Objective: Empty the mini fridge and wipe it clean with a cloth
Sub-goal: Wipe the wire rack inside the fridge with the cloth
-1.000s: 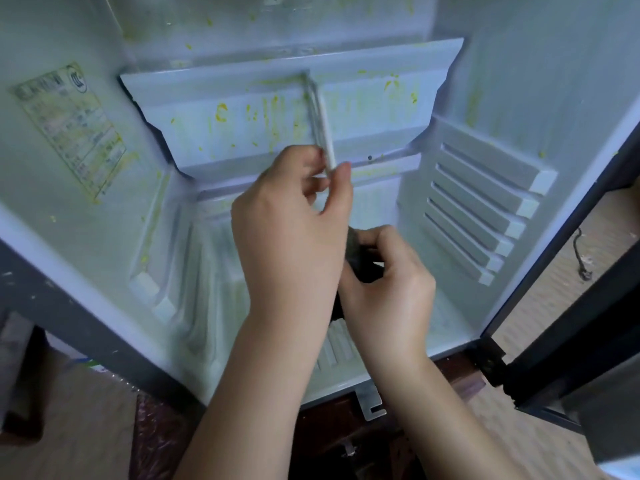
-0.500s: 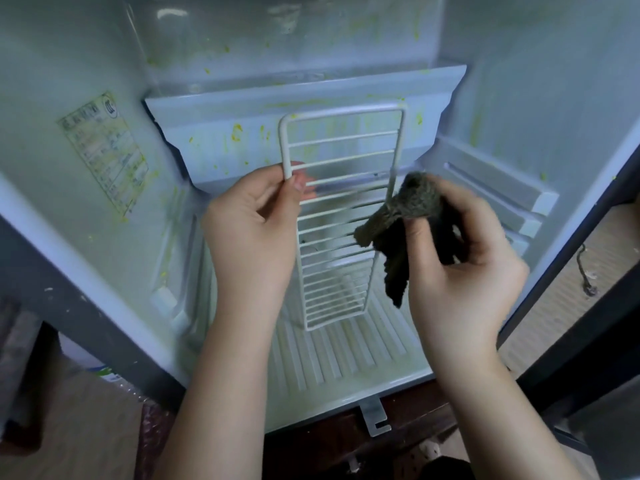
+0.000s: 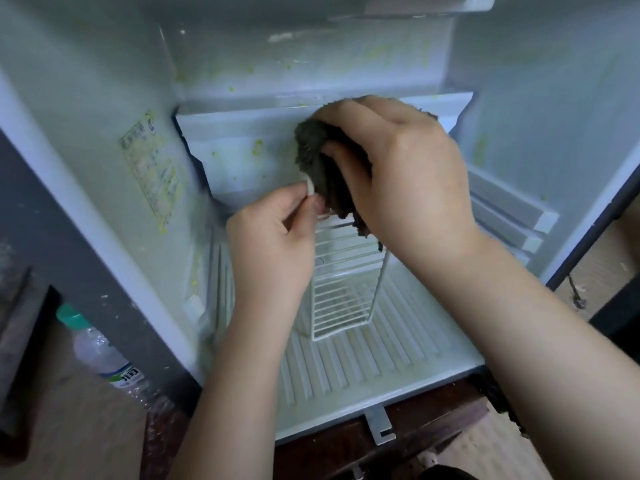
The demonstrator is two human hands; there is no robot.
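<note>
Cool, diffuse, moderately bright light is spread over the fridge (image 3: pixel 242 161), with a pale glare patch high on its back wall. Only faint shadows are cast. Edges are bowed by the wide lens; the right hand (image 3: pixel 408 174) and cloth (image 3: pixel 311 150) are slightly blurred.

One fridge (image 3: pixel 346 382), one wire rack (image 3: pixel 343 296), one cloth (image 3: pixel 322 161), one bottle (image 3: pixel 104 358), two hands (image 3: pixel 273 244) (image 3: pixel 408 174)

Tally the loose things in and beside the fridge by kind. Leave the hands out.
wire rack: 1
cloth: 1
plastic bottle: 1
Total: 3
</note>
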